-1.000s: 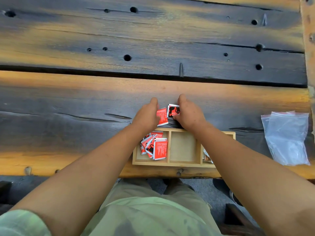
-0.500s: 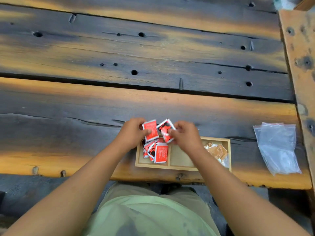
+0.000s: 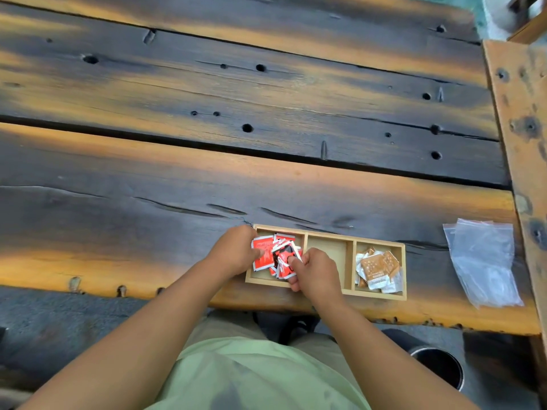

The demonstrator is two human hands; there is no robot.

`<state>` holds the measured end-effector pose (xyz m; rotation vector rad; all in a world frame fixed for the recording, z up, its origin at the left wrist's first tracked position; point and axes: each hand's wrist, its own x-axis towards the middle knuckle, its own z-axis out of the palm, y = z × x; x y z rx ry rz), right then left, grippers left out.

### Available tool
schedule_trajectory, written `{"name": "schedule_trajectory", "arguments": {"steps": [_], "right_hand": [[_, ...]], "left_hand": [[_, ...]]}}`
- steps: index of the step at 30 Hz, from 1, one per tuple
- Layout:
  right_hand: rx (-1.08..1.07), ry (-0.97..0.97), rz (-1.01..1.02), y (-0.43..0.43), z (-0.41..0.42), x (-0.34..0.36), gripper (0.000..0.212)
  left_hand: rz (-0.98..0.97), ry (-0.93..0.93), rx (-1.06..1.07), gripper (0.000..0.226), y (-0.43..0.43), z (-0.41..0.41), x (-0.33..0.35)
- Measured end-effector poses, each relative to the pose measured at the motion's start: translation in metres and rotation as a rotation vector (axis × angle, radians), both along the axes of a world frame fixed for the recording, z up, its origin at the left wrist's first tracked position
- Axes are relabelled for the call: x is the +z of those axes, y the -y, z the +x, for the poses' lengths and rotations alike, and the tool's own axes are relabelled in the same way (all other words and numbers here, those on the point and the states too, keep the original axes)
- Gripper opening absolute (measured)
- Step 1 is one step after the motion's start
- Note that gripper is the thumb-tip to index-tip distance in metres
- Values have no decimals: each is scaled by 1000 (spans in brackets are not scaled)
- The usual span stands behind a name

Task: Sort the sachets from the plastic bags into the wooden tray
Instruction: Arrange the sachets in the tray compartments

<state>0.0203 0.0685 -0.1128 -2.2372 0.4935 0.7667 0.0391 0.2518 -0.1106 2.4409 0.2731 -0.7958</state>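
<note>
A wooden tray [image 3: 328,235] with three compartments lies near the table's front edge. Its left compartment holds several red sachets [image 3: 284,238]; the middle one shows bare wood; the right one holds brown and white sachets [image 3: 378,269]. My left hand [image 3: 235,250] pinches a red sachet [image 3: 262,253] over the left compartment. My right hand [image 3: 315,272] grips more red sachets [image 3: 285,257] just beside it, over the same compartment. Clear plastic bags [image 3: 482,261] lie flat to the right of the tray.
The table [image 3: 266,179] is dark scorched planks with a deep gap running across. A lighter wooden beam [image 3: 521,119] borders the right side. Below the front edge, a dark round container [image 3: 438,366] stands on the floor at the right.
Both hands have come back from the table beyond the tray and lowered the red sachets onto the left compartment. The camera has tilted, so the tray's right compartment is in full view.
</note>
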Motion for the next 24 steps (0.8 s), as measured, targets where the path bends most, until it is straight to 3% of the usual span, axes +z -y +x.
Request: {"name": "schedule_trajectory", "arguments": {"steps": [5,9,16,21,24], "right_hand": [[198,59,-272,-2,3,-2,39],[210,16,-376,1,6,-2,49],[197,-60,-362,2,11,-4,53],[191,-126,-291,6,18,-7,53],[200,-140,-285,7,21,-6,55]], "left_hand": [[116,9,-125,27,6,-4,-8],[197,50,-86,40,10,-8,-13],[99,-53,96,61,-4,-13,-24],[15,-132,104,42,-4,-7,-28],[-3,-166,79,43,-8,0,-32]]}}
